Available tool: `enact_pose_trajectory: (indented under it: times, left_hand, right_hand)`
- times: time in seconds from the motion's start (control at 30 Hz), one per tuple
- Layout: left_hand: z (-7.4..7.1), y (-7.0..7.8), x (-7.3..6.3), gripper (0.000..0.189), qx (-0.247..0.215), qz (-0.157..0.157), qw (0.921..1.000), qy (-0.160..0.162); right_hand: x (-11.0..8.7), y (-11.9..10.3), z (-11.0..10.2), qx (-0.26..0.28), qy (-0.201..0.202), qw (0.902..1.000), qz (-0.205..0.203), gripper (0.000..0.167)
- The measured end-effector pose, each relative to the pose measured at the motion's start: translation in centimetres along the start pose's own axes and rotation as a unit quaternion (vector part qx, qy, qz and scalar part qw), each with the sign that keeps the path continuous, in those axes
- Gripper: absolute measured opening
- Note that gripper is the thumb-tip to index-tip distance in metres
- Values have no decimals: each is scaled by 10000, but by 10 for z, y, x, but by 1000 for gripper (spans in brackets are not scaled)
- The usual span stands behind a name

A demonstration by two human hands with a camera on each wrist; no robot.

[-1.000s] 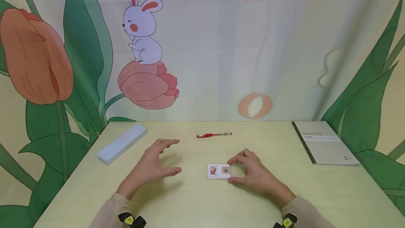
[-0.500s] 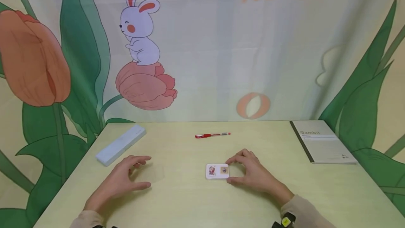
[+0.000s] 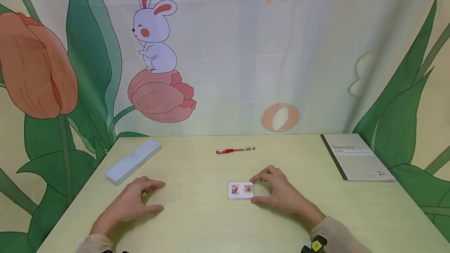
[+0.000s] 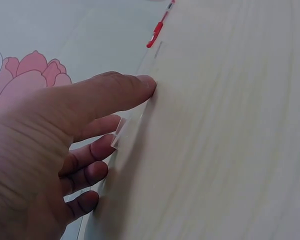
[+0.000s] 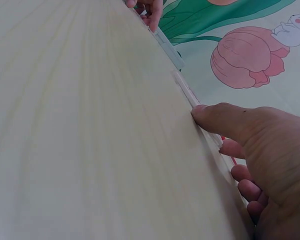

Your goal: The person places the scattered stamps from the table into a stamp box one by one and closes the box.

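Note:
My right hand point(image 3: 277, 190) holds a small white card case point(image 3: 240, 190) at its right end, thumb on the near side and index finger on the far side. The case lies flat, with a red joker-like figure and a gold square on its face; edge-on, the case point(image 5: 186, 90) shows past the thumb. My left hand point(image 3: 135, 202) is at the left, thumb and index finger pinching a clear plastic cover point(image 3: 172, 193) by its opposite sides. In the left wrist view the cover point(image 4: 121, 132) shows between thumb and fingers, low over the table.
A red pen point(image 3: 234, 150) lies behind the card case. A long pale box point(image 3: 134, 162) sits at the back left, and a notebook point(image 3: 358, 159) marked Gambit at the back right. A printed curtain point(image 3: 228, 50) hangs along the table's far edge.
My left hand has moved left and toward me, and its thumb and index finger have closed in on the clear cover. The right hand stays at the card case.

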State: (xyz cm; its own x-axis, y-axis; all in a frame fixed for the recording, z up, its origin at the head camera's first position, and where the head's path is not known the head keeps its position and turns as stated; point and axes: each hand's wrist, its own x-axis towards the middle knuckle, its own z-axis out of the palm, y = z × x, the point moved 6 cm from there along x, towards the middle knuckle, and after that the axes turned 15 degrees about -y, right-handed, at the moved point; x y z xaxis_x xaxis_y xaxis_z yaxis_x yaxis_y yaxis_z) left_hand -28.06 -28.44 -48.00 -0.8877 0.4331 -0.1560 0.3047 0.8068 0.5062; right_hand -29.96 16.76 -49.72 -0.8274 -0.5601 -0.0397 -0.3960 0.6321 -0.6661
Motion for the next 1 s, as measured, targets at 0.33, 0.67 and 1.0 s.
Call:
enact_pose_trajectory:
  times: [0.33, 0.67, 1.0]
  left_hand:
    - [1, 5, 2, 55, 175, 250, 9989, 354]
    - [1, 7, 4, 54, 158, 163, 9988, 437]
    - [-6, 30, 17, 56, 61, 541, 9963, 667]
  right_hand:
    - [0, -1, -1, -22, -11, 10000, 10, 48]
    - [-1, -2, -1, -13, 2, 10000, -7, 48]
    - [0, 1, 0, 42, -20, 10000, 54, 49]
